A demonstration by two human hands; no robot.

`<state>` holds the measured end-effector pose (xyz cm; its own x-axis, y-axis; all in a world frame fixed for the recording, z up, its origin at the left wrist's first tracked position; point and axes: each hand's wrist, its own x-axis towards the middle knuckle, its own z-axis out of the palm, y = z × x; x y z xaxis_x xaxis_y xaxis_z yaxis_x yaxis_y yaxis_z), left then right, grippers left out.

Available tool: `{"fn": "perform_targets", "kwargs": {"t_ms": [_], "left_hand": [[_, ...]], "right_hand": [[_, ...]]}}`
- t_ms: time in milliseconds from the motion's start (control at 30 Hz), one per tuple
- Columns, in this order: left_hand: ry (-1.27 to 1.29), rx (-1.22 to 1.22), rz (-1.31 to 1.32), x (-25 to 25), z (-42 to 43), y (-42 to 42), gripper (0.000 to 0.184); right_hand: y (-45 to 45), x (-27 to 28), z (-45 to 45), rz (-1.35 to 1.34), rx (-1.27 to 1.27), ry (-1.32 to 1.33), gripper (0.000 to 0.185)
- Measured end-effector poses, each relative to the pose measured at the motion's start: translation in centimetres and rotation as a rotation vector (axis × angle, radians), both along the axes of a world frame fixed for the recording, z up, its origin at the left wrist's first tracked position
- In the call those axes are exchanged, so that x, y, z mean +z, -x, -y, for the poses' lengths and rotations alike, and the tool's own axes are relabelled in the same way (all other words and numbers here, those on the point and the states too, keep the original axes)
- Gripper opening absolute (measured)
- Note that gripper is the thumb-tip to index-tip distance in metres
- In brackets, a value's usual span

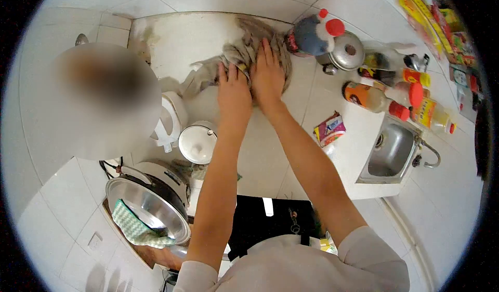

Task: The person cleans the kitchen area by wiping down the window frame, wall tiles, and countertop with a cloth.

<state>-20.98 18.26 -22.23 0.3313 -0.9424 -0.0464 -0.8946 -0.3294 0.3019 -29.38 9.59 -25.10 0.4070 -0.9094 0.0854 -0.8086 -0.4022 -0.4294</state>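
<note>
A crumpled grey-brown cloth [208, 71] is bunched on the pale tiled counter [260, 151], near its back edge. My left hand [233, 89] presses down on the cloth's middle, fingers stretched forward and slightly apart. Beside it, my right hand [268, 76] lies flat on the thicker right part of the cloth, its fingers extended. Both palms hide some of the fabric beneath them. Just right of the cloth stands a large bottle of dark liquid [306, 37] with a red cap.
A lidded metal pot [347, 52] and several bottles [364, 95] crowd the right side, near a colourful packet [329, 129] and a steel sink [391, 154]. At left are a white lidded container [198, 143] and a steel basin [166, 209] with a green-white cloth [134, 224].
</note>
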Motion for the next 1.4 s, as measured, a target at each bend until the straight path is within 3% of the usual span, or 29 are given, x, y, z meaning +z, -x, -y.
{"fn": "perform_targets", "kwargs": {"t_ms": [100,200,267,333,567,633,700,733,767,900,967,1033,1100,1200,1400], "left_hand": [[-0.082,-0.202,0.118,2.9,-3.4,4.8,0.041],[-0.076,-0.039,-0.297,-0.3,-8.4,11.2,0.041],[-0.08,-0.019,-0.337,-0.1,-8.9,11.7,0.04],[-0.096,-0.127,-0.186,1.8,-8.3,10.8,0.04],[-0.017,0.068,0.043,-0.5,-0.9,-0.2,0.035],[-0.021,-0.038,0.293,-2.4,1.7,-4.8,0.036],[-0.054,-0.195,0.426,-0.5,4.0,-7.7,0.042],[-0.064,-0.214,0.353,-0.6,5.1,-8.7,0.045],[0.102,-0.15,0.28,-2.5,5.4,-9.0,0.045],[0.003,-0.229,0.293,-0.4,3.3,-5.6,0.046],[-0.004,-0.241,0.302,-2.3,1.1,-4.2,0.046],[-0.026,-0.2,0.221,-2.9,-1.6,-1.0,0.045],[-0.072,-0.091,0.117,-0.2,-4.0,3.6,0.043],[-0.204,-0.079,0.064,0.4,-8.7,8.4,0.042],[-0.305,-0.059,0.006,2.5,-16.9,15.1,0.038]], "right_hand": [[5.3,0.4,-4.9,0.043,-0.116,-0.201,0.065],[10.9,4.3,-9.2,-0.055,-0.156,-0.217,0.054],[13.1,3.3,-9.9,-0.093,-0.094,-0.073,0.054],[12.4,3.2,-9.4,-0.097,-0.031,0.022,0.055],[0.1,0.6,0.3,0.01,0.164,0.063,0.057],[-3.5,0.0,3.2,0.058,0.142,0.106,0.057],[-5.2,0.4,4.5,0.07,0.123,0.1,0.057],[-5.1,0.3,4.5,0.048,0.125,0.095,0.057],[-4.4,-0.1,4.5,0.076,0.14,0.111,0.057],[-1.5,0.5,2.8,0.118,0.223,0.128,0.055],[1.2,1.2,0.3,0.115,0.214,0.073,0.052],[4.1,1.5,-3.4,0.108,0.161,-0.012,0.044],[6.7,2.2,-7.1,0.097,0.115,-0.103,0.039],[10.6,0.4,-13.1,0.085,0.096,-0.135,0.042],[17.4,2.0,-21.1,0.105,0.093,-0.274,0.046]]}}
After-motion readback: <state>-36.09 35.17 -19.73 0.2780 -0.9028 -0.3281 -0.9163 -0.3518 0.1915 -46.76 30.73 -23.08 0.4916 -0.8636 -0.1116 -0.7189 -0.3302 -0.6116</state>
